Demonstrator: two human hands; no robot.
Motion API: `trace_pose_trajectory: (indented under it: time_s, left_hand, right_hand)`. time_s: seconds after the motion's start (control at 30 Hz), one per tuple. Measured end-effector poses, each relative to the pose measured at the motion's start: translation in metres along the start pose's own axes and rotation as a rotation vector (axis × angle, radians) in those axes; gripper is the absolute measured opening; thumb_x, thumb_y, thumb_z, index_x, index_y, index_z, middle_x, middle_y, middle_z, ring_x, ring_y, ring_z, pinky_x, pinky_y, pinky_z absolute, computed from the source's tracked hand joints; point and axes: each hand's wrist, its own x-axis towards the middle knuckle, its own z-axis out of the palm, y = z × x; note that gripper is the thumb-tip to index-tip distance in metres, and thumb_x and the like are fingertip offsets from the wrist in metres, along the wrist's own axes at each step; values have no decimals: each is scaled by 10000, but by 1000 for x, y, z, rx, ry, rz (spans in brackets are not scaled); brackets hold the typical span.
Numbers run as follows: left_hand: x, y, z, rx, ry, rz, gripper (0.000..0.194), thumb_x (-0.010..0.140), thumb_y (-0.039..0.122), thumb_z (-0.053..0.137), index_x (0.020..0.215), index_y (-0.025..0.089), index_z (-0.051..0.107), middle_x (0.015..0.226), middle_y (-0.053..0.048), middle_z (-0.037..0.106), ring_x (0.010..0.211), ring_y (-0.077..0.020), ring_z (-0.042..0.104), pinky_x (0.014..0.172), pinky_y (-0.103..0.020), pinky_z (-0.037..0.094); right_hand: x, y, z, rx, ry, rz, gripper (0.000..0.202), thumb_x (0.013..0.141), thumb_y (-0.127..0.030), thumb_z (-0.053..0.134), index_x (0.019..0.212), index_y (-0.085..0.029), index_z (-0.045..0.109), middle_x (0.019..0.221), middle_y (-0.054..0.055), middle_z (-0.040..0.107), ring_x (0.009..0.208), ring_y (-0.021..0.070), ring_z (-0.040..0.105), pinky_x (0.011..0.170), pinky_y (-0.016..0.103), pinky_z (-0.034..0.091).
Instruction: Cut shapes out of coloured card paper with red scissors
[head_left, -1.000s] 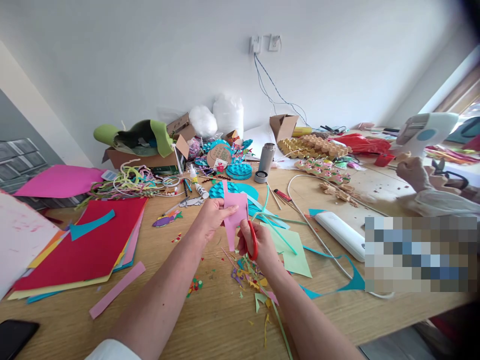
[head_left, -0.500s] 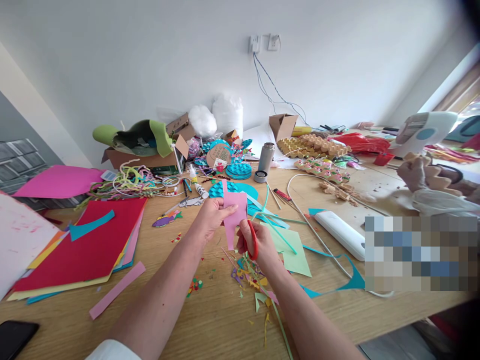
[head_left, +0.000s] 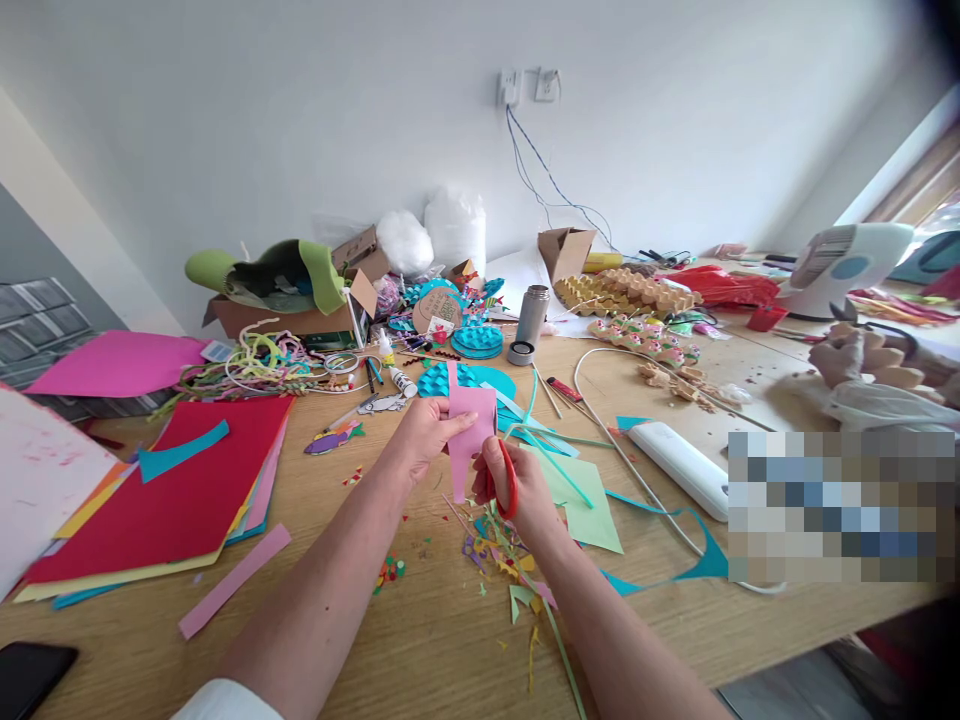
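Observation:
My left hand pinches a piece of pink paper by its left side, thumb on top. The paper has a narrow strip sticking up and another hanging down. My right hand is closed round the red handles of a pair of scissors, just below the paper's right edge. The blades are mostly hidden by the paper and fingers. Under both hands lie small colored paper scraps. A light green sheet is to the right of my right hand.
Colored sheets and a pink strip lie left. Behind stand a steel flask and glue bottles. At right are a white device with a cable, and another person's gloved hands. A black phone is front left.
The pink paper and both my hands have shifted very slightly. At right, the other person's gloved hands and the piece they hold have moved, and a dark tool tip now shows there.

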Motion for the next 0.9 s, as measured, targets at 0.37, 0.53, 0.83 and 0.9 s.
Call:
trace_pose_trajectory:
  time_s: [0.37, 0.53, 0.83, 0.9]
  left_hand:
    - [0, 0, 3, 7, 5, 5, 359, 515, 350, 844, 738, 99, 717, 624, -44, 684, 509, -119, 569, 508, -236, 467]
    - [0, 0, 3, -6, 46, 26, 349, 529, 366, 830, 717, 101, 700, 621, -48, 682, 514, -133, 583, 525, -254, 476]
    - [0, -1, 3, 7, 41, 15, 318, 525, 338, 832, 696, 110, 693, 607, -42, 676, 495, -131, 574, 501, -248, 457]
    - [-1, -1, 4, 7, 29, 11, 300, 534, 338, 827, 677, 113, 689, 600, -40, 674, 487, -126, 567, 501, -246, 456]
  right_hand:
    - [3, 5, -4, -39, 27, 1, 451, 773, -583, 638, 691, -140, 606, 458, 7, 585, 353, 103, 517, 355, 179, 355]
    - [1, 3, -2, -30, 37, 29, 486, 766, -612, 625, 660, -138, 602, 436, 12, 572, 342, 105, 512, 352, 185, 353]
    - [1, -2, -2, -20, 84, 71, 481, 720, -606, 672, 634, -137, 610, 427, 11, 567, 332, 103, 509, 334, 179, 347]
    - [2, -2, -3, -15, 88, 72, 474, 719, -600, 675, 643, -136, 619, 428, 11, 569, 338, 102, 512, 334, 176, 349]
